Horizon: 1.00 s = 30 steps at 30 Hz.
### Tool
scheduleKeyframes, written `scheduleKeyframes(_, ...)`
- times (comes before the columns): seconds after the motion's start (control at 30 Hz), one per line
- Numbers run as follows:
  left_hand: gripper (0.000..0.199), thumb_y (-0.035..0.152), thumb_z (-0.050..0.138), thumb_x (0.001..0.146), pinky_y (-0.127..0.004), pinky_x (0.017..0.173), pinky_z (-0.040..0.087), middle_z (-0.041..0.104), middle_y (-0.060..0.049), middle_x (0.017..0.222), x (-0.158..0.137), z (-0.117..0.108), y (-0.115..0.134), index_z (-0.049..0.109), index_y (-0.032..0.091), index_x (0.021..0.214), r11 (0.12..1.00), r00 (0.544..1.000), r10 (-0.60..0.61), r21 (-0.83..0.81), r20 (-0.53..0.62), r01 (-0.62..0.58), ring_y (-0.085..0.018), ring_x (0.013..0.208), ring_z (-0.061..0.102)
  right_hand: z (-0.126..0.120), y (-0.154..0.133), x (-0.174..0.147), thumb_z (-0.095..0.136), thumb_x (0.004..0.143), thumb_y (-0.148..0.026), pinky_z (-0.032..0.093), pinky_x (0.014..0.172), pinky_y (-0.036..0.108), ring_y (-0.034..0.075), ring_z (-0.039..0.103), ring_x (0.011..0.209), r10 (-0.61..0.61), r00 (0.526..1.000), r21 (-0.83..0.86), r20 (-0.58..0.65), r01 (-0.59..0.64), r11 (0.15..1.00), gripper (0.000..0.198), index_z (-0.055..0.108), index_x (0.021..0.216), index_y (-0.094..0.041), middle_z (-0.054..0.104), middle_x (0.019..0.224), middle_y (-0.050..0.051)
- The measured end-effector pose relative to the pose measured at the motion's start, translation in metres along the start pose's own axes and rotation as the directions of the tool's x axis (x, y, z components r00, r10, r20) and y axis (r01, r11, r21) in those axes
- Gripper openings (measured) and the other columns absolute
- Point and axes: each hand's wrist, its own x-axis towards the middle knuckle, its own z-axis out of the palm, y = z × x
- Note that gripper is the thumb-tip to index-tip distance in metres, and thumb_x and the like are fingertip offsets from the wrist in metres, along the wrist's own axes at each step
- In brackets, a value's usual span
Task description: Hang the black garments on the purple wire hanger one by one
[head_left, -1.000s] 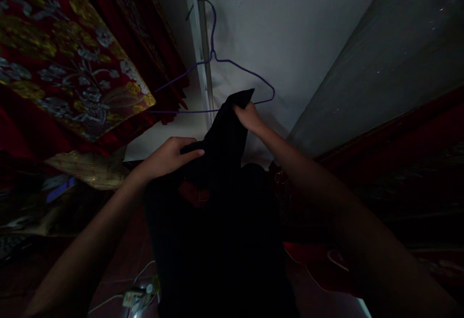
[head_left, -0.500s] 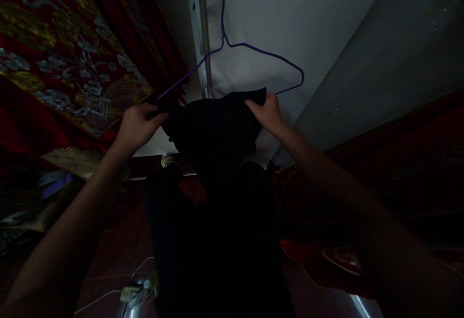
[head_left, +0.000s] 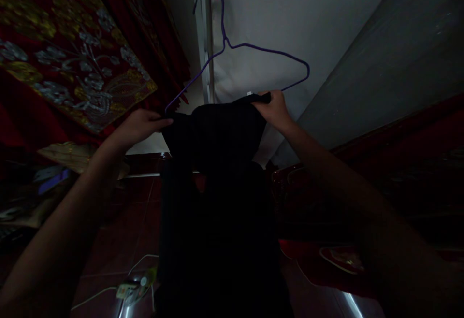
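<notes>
A black garment (head_left: pixel 221 129) is stretched between my two hands over a purple hanger (head_left: pixel 259 47); its exact kind is too dark to tell. My left hand (head_left: pixel 143 123) pinches the garment's left upper edge, right by the hanger's lower left end. With thumb and fingers, my right hand (head_left: pixel 273 108) grips the right upper edge, just below the hanger's right side. The hanger's hook, shoulders and right corner show above the cloth, while most of its lower bar is hidden. A small white tag peeks out at the garment's top edge near my right hand.
Behind the hanger stands a pale wall (head_left: pixel 290 13) with a narrow metal strip. A red embroidered curtain (head_left: pixel 72 57) hangs at left. On the dark red tiled floor (head_left: pixel 119 226) lie a power strip (head_left: pixel 126 290) and a white cable. Low at right is red fabric (head_left: pixel 308 260).
My left hand has shifted slightly right and down, its fingers straighter along the cloth. My right hand has moved a little right. The garment's upper edge is smoother, and a white tag now shows.
</notes>
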Motion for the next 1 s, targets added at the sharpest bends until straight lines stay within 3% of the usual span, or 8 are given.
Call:
scheduleKeyframes(0.2,0.034,0.043,0.067,0.088,-0.025,0.07,0.042,0.055,0.001,0.074,0.0,-0.019,0.031,0.058,0.014,0.073,0.958,0.92,0.281,0.016,-0.273,-0.288,-0.011,0.072,0.048,0.017,-0.002,-0.008,0.07,0.074,-0.025,0.053,0.072,0.036,0.02,0.057,0.072,0.033,0.997,0.126,-0.076,-0.023,0.992,0.018,0.056,0.064,-0.023,0.055,0.064,0.0)
scheduleKeyframes(0.3,0.027,0.039,0.069,0.088,-0.031,0.092,0.046,0.066,-0.004,0.1,0.013,-0.011,0.055,0.062,0.013,0.085,0.902,0.866,0.401,-0.037,-0.3,-0.431,-0.016,0.095,0.057,0.036,-0.013,-0.023,0.067,0.078,-0.033,0.053,0.074,0.035,0.022,0.062,0.081,0.093,0.995,0.188,-0.035,-0.084,0.979,0.015,0.059,0.07,-0.022,0.061,0.07,0.002)
scheduleKeyframes(0.4,0.028,0.039,0.072,0.087,-0.032,0.098,0.044,0.069,-0.003,0.107,0.03,-0.002,0.074,0.064,0.015,0.099,0.887,0.861,0.418,-0.076,-0.291,-0.456,-0.018,0.106,0.059,0.042,-0.027,-0.035,0.066,0.081,-0.044,0.052,0.071,0.035,0.022,0.063,0.079,0.144,0.989,0.196,0.036,-0.148,0.969,0.024,0.062,0.071,-0.022,0.064,0.07,0.003)
scheduleKeyframes(0.57,0.027,0.041,0.058,0.097,-0.027,0.09,0.044,0.072,0.001,0.093,0.039,0.004,0.078,0.064,0.016,0.107,0.917,0.874,0.362,-0.048,-0.323,-0.397,-0.017,0.103,0.064,0.004,-0.034,-0.033,0.071,0.08,-0.039,0.054,0.083,0.038,0.024,0.067,0.095,0.017,0.999,0.148,-0.03,-0.012,0.989,0.022,0.071,0.093,-0.022,0.073,0.097,0.007)
scheduleKeyframes(0.67,0.026,0.035,0.051,0.102,-0.026,0.092,0.042,0.07,0.001,0.1,0.036,0.007,0.071,0.065,0.015,0.11,0.898,0.846,0.429,0.053,-0.316,-0.436,-0.014,0.097,0.063,-0.026,-0.028,-0.027,0.076,0.078,-0.033,0.054,0.085,0.037,0.023,0.067,0.102,-0.026,0.982,0.064,-0.186,0.038,0.997,0.043,0.067,0.118,-0.023,0.066,0.128,0.012)
scheduleKeyframes(0.77,0.027,0.038,0.053,0.103,-0.028,0.098,0.04,0.068,0.0,0.103,0.039,0.005,0.064,0.064,0.015,0.111,0.895,0.853,0.441,0.062,-0.28,-0.442,-0.014,0.097,0.061,-0.047,-0.022,-0.021,0.083,0.072,-0.034,0.055,0.08,0.036,0.021,0.069,0.094,0.004,0.981,0.06,-0.193,0.008,0.998,0.064,0.062,0.132,-0.019,0.061,0.138,0.016)
scheduleKeyframes(0.83,0.033,0.045,0.052,0.103,-0.032,0.105,0.038,0.066,-0.002,0.105,0.043,-0.001,0.06,0.064,0.014,0.108,0.891,0.85,0.45,0.081,-0.274,-0.446,-0.016,0.104,0.059,-0.06,-0.022,-0.017,0.089,0.064,-0.033,0.056,0.078,0.036,0.021,0.071,0.088,0.067,0.99,0.105,-0.124,-0.054,0.993,0.065,0.069,0.123,-0.014,0.07,0.124,0.017)
scheduleKeyframes(1.0,0.049,0.061,0.05,0.099,-0.038,0.113,0.036,0.061,-0.007,0.117,0.051,-0.022,0.046,0.065,0.015,0.102,0.869,0.773,0.494,0.186,-0.398,-0.459,-0.019,0.113,0.051,-0.092,-0.041,-0.008,0.092,0.06,-0.026,0.054,0.071,0.032,0.016,0.071,0.074,0.163,0.985,0.243,0.049,-0.17,0.955,0.027,0.08,0.081,-0.014,0.079,0.09,0.012)
